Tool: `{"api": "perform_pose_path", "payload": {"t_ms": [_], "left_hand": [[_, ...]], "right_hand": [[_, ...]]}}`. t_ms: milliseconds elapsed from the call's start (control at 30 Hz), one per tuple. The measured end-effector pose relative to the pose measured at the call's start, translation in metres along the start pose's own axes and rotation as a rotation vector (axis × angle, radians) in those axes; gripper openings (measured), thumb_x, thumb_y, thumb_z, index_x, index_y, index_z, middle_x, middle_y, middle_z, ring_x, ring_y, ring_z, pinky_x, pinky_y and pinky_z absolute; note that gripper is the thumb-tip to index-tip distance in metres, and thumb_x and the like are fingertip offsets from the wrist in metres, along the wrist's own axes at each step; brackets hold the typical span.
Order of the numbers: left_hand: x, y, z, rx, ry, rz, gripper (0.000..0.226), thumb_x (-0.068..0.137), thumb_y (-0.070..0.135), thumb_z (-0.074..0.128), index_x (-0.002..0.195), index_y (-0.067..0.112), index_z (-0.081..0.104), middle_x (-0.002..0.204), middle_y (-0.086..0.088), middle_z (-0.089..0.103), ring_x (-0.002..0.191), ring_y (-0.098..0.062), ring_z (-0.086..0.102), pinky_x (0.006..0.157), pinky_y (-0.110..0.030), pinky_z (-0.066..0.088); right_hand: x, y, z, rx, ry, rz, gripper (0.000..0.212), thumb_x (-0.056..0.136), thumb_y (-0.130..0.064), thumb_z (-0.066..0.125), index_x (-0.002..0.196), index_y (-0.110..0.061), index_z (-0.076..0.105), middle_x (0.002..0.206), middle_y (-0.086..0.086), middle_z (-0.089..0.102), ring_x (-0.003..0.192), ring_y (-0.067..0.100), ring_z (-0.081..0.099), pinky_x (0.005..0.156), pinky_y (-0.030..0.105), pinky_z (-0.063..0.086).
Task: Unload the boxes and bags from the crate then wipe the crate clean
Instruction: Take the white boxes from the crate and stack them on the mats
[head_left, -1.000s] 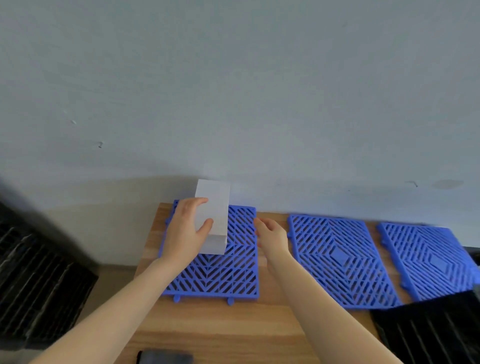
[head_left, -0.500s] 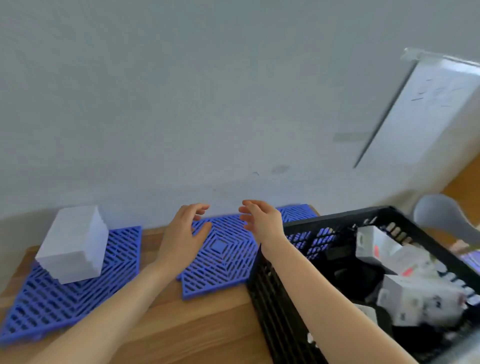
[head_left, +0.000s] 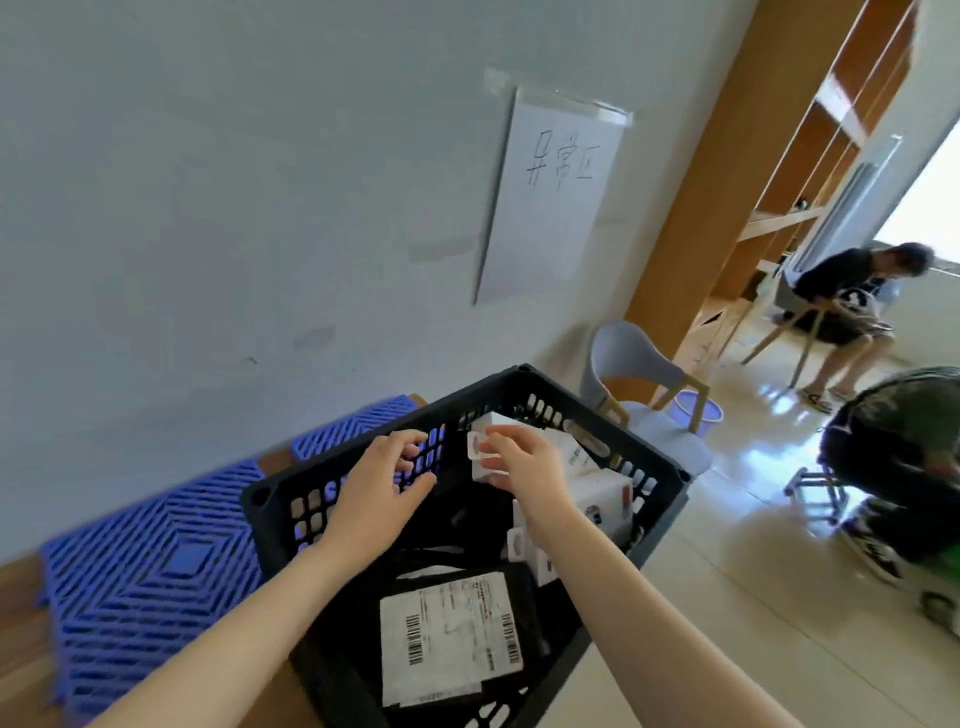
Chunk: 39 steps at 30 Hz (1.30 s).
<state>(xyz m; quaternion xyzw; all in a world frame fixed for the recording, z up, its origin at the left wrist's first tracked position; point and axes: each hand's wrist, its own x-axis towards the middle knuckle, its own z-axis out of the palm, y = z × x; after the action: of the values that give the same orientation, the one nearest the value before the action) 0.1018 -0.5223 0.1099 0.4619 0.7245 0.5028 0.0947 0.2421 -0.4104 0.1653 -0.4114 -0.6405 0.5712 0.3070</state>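
A black plastic crate (head_left: 270, 525) stands at the right end of the wooden table (head_left: 21, 649). Inside lie several white boxes (head_left: 597, 491) and a black bag with a white shipping label (head_left: 447, 623). My right hand (head_left: 524, 462) reaches into the crate's far side and pinches a small white box with a hang tab (head_left: 485, 457) between fingers and thumb. Hovering over the crate's left wall, my left hand (head_left: 384, 488) holds nothing, its fingers loosely curled.
Blue lattice mats (head_left: 150, 582) cover the table to the left of the crate. A paper sign (head_left: 550, 197) hangs on the wall. Beyond the crate are a grey chair (head_left: 628, 364), a purple basin (head_left: 698, 410) and two people (head_left: 852, 301) on the tiled floor.
I have turned right, away from the white box left on the far-left mat. Both hands moved over the crate, and my right hand took hold of a small white box.
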Motion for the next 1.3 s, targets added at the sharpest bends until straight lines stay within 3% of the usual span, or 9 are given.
{"api": "perform_pose_path", "payload": {"t_ms": [200, 400, 633, 767, 1000, 1200, 1300], "left_hand": [[0.042, 0.01, 0.069, -0.04, -0.165, -0.014, 0.047, 0.087, 0.028, 0.07, 0.13, 0.031, 0.052, 0.111, 0.013, 0.056, 0.1, -0.001, 0.055, 0.087, -0.028, 0.052], [0.067, 0.016, 0.118, -0.065, -0.283, -0.031, 0.046, 0.086, 0.032, 0.07, 0.128, 0.032, 0.051, 0.116, 0.011, 0.058, 0.104, -0.003, 0.056, 0.092, -0.031, 0.052], [0.083, 0.034, 0.162, 0.038, -0.324, -0.017, 0.056, 0.088, 0.035, 0.067, 0.138, 0.03, 0.042, 0.136, 0.002, 0.051, 0.123, -0.013, 0.048, 0.097, -0.028, 0.04], [0.088, 0.04, 0.176, 0.144, -0.337, -0.083, 0.067, 0.091, 0.034, 0.064, 0.148, 0.033, 0.029, 0.144, -0.002, 0.047, 0.128, -0.019, 0.048, 0.105, -0.04, 0.043], [0.079, 0.051, 0.177, 0.168, -0.243, -0.066, 0.064, 0.088, 0.028, 0.067, 0.141, 0.043, 0.036, 0.131, 0.003, 0.051, 0.117, -0.012, 0.048, 0.098, -0.033, 0.045], [0.063, 0.064, 0.132, 0.161, 0.037, -0.02, 0.057, 0.093, 0.028, 0.063, 0.138, 0.051, 0.036, 0.111, 0.015, 0.047, 0.101, 0.007, 0.046, 0.084, -0.013, 0.035], [0.057, 0.066, 0.099, 0.156, 0.191, -0.08, 0.058, 0.094, 0.026, 0.061, 0.139, 0.053, 0.034, 0.113, 0.01, 0.046, 0.098, 0.013, 0.043, 0.082, -0.013, 0.035]], "right_hand": [[0.039, 0.004, -0.051, -0.183, 0.137, -0.022, 0.013, 0.093, -0.023, 0.057, 0.101, -0.029, 0.065, 0.095, -0.006, 0.068, 0.089, 0.012, 0.065, 0.063, 0.02, 0.051], [0.067, 0.024, -0.092, -0.301, 0.221, 0.018, 0.02, 0.093, -0.024, 0.059, 0.112, -0.028, 0.063, 0.101, -0.013, 0.064, 0.091, 0.0, 0.057, 0.067, 0.015, 0.04], [0.078, 0.047, -0.121, -0.381, 0.11, 0.058, 0.035, 0.092, -0.021, 0.059, 0.126, -0.025, 0.058, 0.12, -0.007, 0.06, 0.108, 0.009, 0.055, 0.087, 0.025, 0.044], [0.087, 0.051, -0.136, -0.413, 0.031, 0.043, 0.035, 0.091, -0.023, 0.061, 0.126, -0.027, 0.058, 0.123, -0.007, 0.058, 0.109, 0.009, 0.055, 0.09, 0.027, 0.044], [0.106, 0.052, -0.152, -0.495, -0.106, -0.056, 0.041, 0.088, -0.024, 0.066, 0.126, -0.032, 0.055, 0.126, -0.008, 0.056, 0.109, 0.006, 0.05, 0.087, 0.025, 0.039], [0.114, 0.044, -0.139, -0.443, -0.167, -0.111, 0.043, 0.087, -0.029, 0.064, 0.128, -0.029, 0.054, 0.135, -0.002, 0.048, 0.108, 0.012, 0.051, 0.084, 0.026, 0.044], [0.109, 0.036, -0.116, -0.396, -0.144, -0.13, 0.042, 0.085, -0.022, 0.063, 0.126, -0.029, 0.056, 0.138, 0.001, 0.041, 0.105, 0.012, 0.051, 0.08, 0.024, 0.044]]}}
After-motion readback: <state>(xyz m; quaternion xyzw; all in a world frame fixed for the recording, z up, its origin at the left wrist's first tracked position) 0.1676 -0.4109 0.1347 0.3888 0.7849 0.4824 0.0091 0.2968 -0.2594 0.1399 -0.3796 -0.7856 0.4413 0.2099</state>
